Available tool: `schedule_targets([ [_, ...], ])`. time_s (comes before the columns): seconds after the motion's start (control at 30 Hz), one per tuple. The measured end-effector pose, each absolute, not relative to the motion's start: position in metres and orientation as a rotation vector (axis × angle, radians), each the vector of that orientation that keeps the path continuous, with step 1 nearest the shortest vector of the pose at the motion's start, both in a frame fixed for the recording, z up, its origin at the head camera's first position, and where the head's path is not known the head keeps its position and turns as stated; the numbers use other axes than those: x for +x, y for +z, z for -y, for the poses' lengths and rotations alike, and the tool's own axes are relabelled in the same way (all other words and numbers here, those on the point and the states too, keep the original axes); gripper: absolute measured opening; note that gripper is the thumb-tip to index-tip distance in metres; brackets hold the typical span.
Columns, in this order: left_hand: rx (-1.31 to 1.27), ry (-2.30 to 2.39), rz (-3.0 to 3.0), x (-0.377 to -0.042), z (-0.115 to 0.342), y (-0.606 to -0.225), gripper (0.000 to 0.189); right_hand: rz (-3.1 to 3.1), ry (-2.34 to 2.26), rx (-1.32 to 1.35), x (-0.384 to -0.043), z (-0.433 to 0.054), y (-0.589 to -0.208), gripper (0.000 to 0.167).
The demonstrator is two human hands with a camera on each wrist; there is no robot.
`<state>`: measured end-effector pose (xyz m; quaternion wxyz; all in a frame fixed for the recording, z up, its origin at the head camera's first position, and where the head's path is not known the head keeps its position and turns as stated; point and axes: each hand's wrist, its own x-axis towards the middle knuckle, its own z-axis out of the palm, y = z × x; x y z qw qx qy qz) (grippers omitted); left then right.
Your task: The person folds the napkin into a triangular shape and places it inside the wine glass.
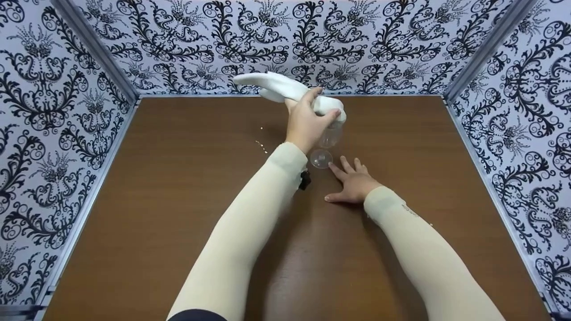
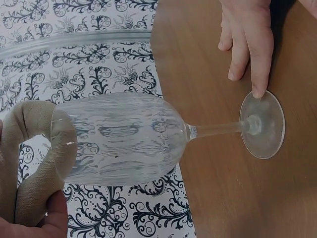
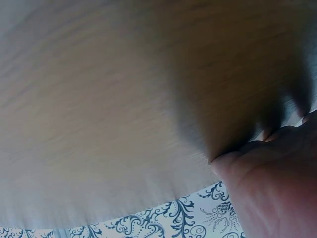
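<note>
A clear stemmed wine glass stands upright on the table, its bowl ribbed in the left wrist view. My left hand grips a white cloth at the glass's mouth; the cloth's long loose end sticks out to the left. In the left wrist view the folded cloth looks tan and overlaps the rim. My right hand lies palm down with fingers spread, its index fingertip touching the glass's round foot. The right wrist view has that hand at its right edge and no glass.
Several small pale crumbs lie on the brown wooden table, left of the glass. Patterned white-and-black walls enclose the back and both sides, with metal rails at the corners.
</note>
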<state>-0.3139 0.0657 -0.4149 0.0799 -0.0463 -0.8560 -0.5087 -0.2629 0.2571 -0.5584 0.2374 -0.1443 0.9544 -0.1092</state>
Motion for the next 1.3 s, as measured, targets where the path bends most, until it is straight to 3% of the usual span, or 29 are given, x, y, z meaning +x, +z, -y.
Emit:
schedule_targets([
  [1.3,-0.135,-1.378,2.706,-0.312,-0.079,-0.416,0.066,-2.604,-0.28,-0.403,-0.264,-0.256,-0.556,0.116],
])
